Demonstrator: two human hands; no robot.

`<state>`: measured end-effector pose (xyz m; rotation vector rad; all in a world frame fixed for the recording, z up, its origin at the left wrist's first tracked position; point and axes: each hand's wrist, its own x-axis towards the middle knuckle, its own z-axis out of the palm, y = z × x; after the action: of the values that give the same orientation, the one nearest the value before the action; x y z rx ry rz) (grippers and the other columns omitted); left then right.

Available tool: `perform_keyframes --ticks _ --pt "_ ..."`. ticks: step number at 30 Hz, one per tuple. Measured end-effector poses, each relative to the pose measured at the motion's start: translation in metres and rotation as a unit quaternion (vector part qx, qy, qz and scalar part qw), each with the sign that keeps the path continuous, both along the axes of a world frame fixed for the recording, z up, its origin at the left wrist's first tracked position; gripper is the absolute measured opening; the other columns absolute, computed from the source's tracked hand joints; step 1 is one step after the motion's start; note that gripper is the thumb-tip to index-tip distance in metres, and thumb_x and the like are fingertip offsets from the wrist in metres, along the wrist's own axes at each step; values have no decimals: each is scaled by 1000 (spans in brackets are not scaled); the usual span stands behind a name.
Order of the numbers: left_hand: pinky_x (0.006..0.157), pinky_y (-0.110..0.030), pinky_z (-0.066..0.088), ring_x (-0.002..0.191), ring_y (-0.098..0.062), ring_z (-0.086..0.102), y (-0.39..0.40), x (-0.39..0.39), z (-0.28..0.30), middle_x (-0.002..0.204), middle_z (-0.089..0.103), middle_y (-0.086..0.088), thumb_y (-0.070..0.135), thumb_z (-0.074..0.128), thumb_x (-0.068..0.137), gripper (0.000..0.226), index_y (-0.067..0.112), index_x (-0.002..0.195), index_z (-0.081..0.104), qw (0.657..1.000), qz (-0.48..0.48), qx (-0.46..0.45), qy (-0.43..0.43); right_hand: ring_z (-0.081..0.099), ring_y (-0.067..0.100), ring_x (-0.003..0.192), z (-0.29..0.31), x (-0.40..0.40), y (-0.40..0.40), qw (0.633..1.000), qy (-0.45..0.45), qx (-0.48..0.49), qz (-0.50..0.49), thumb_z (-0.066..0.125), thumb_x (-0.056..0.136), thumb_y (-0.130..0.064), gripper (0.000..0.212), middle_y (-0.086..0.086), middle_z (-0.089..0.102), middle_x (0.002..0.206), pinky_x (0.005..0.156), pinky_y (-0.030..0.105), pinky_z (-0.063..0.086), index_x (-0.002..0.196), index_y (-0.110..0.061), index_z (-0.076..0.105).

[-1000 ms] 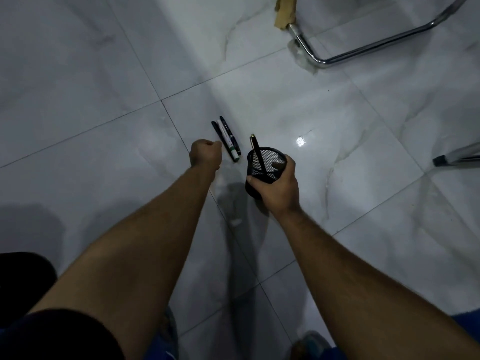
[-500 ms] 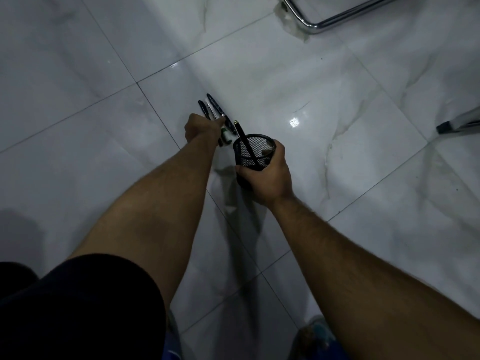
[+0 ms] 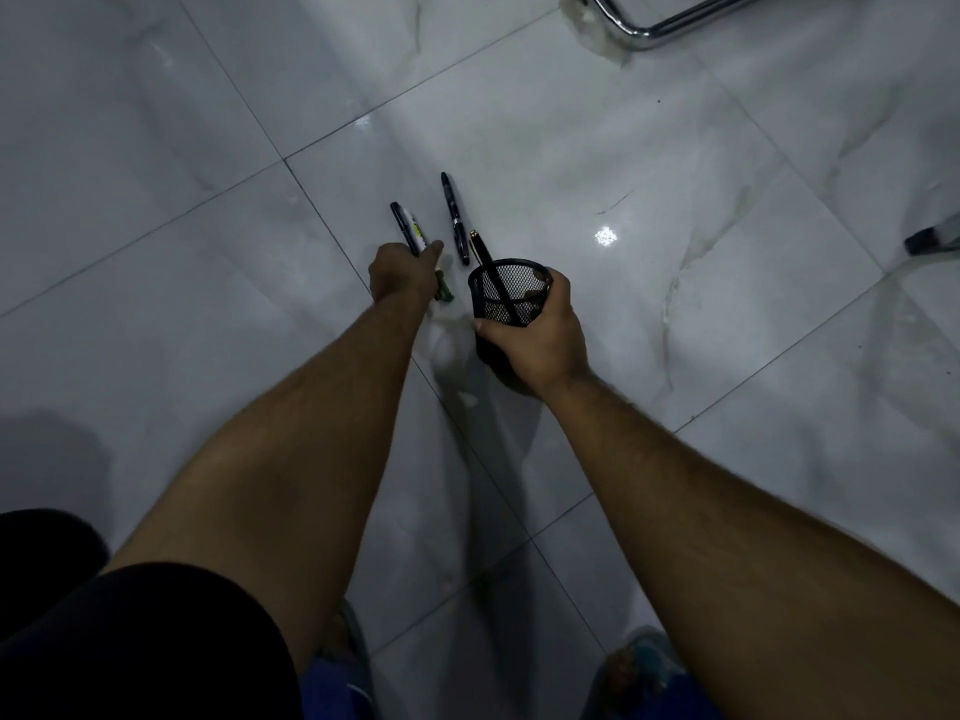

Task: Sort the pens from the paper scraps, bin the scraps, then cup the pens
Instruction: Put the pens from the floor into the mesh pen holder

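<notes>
our left grip (image 3: 404, 272) curls round two pens (image 3: 410, 232); our right grip (image 3: 535, 335) clasps the mesh cup (image 3: 506, 298). since a second ago, one pen (image 3: 455, 218) lies apart at frame centre.

A pale marble-tiled floor (image 3: 675, 148) with dark grout lines; a bent chrome tube frame (image 3: 670, 24) at its far edge, a dark-tipped leg (image 3: 932, 240) at the right edge

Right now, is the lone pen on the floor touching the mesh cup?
Apart. The head view shows pale floor tile between the lone pen and the mesh cup.
</notes>
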<state>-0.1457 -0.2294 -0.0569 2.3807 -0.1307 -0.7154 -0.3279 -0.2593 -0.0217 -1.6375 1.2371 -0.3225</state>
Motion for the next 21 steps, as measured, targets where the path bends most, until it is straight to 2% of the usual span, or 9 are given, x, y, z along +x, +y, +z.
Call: perform_keyframes --ticks 2,4,7,9,12,15,18,21 --pt "76 -36 56 91 -32 69 4 0 1 98 73 -17 48 62 89 45 4 92 71 999 14 -42 -10 61 16 108 -1 3 -2 1000 0 -5 0 90 63 -38 87 -1 63 125 94 32 53 134 -25 42" --pt "68 -41 59 77 -32 67 7 2 1 87 70 -18 44 61 91 38 8 81 67 995 29 -90 18 61 17 110 -1 6 -3 1000 -2 -4 0 90 62 -39 89 -1 62 126 95 34 53 135 -24 41" --pt "48 -26 50 59 -20 56 11 4 20 76 62 -10 28 61 94 22 6 92 63 981 23 -171 94 61 20 113 2 11 -5 1000 6 -15 -4 89 61 -42 91 0 62 128 96 37 53 136 -23 41" --pt "47 -23 51 56 -14 54 14 4 43 73 57 -7 18 60 95 16 3 99 60 969 7 -213 128 60 23 116 5 14 -6 1000 13 -25 -5 89 61 -42 92 2 60 131 97 38 53 136 -23 40" --pt "48 -23 51 54 -15 55 16 6 75 71 55 -8 13 61 94 13 0 96 60 954 -24 -262 142 59 26 118 7 15 -8 999 31 -40 -9 89 61 -43 93 3 59 133 97 41 53 137 -22 40" --pt "48 -24 49 53 -15 53 14 5 95 71 58 -9 13 64 92 14 0 93 64 950 -74 -259 159 60 28 116 8 18 -9 998 32 -46 -12 89 60 -44 94 3 60 131 94 43 54 136 -21 40" --pt "46 -25 45 50 -12 53 8 -4 100 69 61 -6 13 68 89 18 -3 96 67 953 -169 -209 140 62 25 114 11 24 -7 999 8 -34 -11 90 61 -41 92 2 60 130 92 40 55 136 -22 40" --pt "43 -14 39 43 1 52 3 -19 103 66 59 -2 7 72 85 19 -4 100 67 951 -184 -214 127 64 21 110 14 28 -7 1000 -18 -21 -14 90 62 -37 90 -1 62 128 88 36 56 136 -24 40"
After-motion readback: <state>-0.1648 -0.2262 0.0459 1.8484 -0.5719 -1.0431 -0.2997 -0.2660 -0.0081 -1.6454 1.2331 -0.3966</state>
